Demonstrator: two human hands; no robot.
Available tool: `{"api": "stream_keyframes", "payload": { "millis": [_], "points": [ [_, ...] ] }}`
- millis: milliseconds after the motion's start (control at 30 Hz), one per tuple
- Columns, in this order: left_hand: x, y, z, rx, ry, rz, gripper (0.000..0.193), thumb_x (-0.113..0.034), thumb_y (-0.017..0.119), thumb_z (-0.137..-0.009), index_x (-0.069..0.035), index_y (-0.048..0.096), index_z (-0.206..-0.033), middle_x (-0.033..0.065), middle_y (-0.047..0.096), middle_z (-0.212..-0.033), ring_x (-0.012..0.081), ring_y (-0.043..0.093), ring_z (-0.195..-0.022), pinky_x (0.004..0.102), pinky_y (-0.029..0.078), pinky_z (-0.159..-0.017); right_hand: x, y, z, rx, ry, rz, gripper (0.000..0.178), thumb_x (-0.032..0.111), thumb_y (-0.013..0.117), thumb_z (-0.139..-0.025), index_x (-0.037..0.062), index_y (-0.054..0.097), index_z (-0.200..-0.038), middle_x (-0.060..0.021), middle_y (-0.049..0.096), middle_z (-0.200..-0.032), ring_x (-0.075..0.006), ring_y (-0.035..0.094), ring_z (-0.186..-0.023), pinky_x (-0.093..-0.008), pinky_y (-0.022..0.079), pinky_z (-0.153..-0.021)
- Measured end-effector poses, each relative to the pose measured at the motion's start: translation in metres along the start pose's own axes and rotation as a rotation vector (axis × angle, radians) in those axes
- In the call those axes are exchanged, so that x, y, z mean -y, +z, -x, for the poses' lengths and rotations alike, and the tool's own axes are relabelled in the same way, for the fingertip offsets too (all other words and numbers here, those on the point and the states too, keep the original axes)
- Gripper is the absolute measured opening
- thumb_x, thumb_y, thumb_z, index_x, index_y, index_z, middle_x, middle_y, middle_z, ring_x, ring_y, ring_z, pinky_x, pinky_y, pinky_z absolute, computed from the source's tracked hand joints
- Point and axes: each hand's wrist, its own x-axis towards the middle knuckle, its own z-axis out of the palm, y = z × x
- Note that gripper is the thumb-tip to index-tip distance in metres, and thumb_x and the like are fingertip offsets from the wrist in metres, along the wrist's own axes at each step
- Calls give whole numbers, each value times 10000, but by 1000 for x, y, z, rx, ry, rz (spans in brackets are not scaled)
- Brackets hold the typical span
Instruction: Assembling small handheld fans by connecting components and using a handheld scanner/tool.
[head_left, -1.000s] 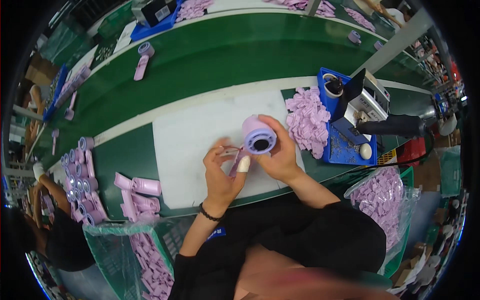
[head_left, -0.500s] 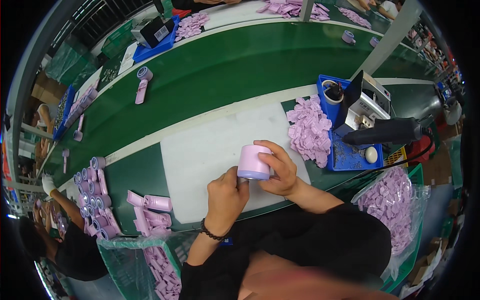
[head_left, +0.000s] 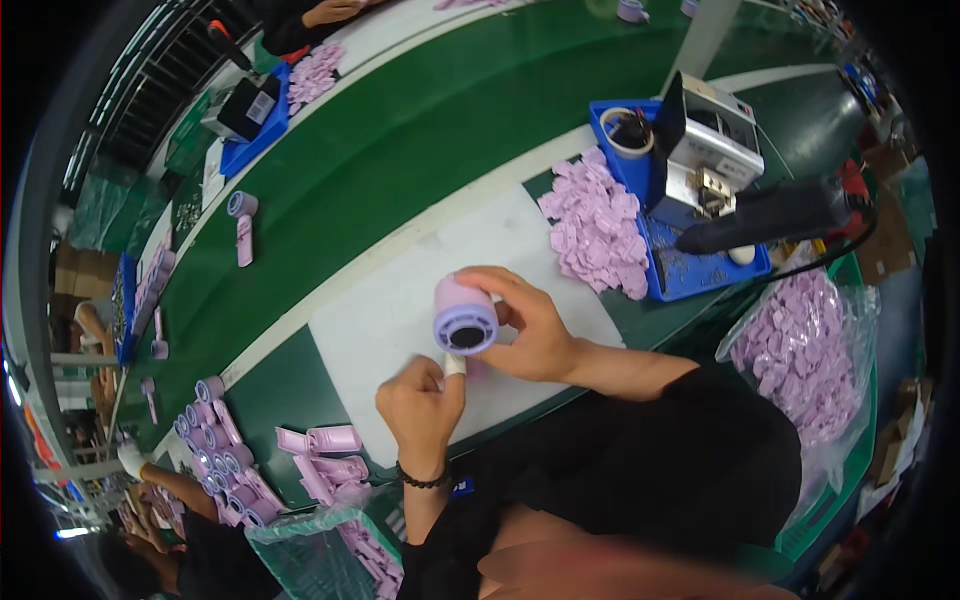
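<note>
My right hand [head_left: 530, 325] grips a pale purple cylindrical housing [head_left: 463, 314] above a white mat [head_left: 400, 320], its dark open end turned toward me. My left hand [head_left: 420, 400] is closed just below it, a taped fingertip touching the housing's lower rim. Whether the left hand pinches a small part I cannot tell.
A heap of small purple pieces [head_left: 598, 225] lies right of the mat beside a blue tray [head_left: 690, 270] with a grey machine [head_left: 705, 140] and tape roll. More purple housings [head_left: 325, 465] lie at lower left. Bags of purple parts [head_left: 800, 350] hang right. A green conveyor belt [head_left: 400, 140] runs behind.
The housing has been turned so its dark open end faces me. My left hand dropped from its side to just under the rim. The view shifted.
</note>
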Motion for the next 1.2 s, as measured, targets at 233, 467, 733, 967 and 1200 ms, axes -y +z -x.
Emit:
{"api": "stream_keyframes", "payload": {
  "millis": [233,467,733,967,1200],
  "points": [
    [18,53,-15,119,108,615,407,26,492,-861,50,554,-1262,120,689,-936,166,575,-698,232,465,-637,-5,-19,-13,13,447,126,669,6,782,-708,0,510,-1319,-152,593,-1218,-211,653,-957,-290,555,-740],
    [19,84,-24,54,-8,668,587,61,420,-815,30,393,-1401,109,654,-800,164,520,-578,240,430,-557,2,-95,-49,57,-5,1078,565,42,799,-680,-21,607,-1209,-190,661,-1053,-293,664,-755,-348,534,-733],
    [22,87,-25,44,28,730,618,70,402,-810,47,343,-1425,121,651,-791,151,513,-568,222,420,-547,16,-80,-61,248,257,1694,317,65,765,-713,-21,659,-999,-195,662,-977,-330,658,-842,-387,526,-714],
    [24,86,-23,57,42,721,629,71,408,-804,46,341,-1428,125,655,-810,154,511,-565,228,418,-539,-7,-86,-55,201,78,1603,212,91,760,-721,11,666,-894,-122,682,-889,-316,651,-731,-375,508,-647],
    [21,85,-24,63,34,724,632,71,412,-804,32,347,-1431,111,642,-788,160,504,-560,240,412,-533,3,-76,-19,243,98,1194,205,66,746,-722,39,680,-914,-92,694,-910,-277,643,-798,-361,508,-685]
  ]
}}
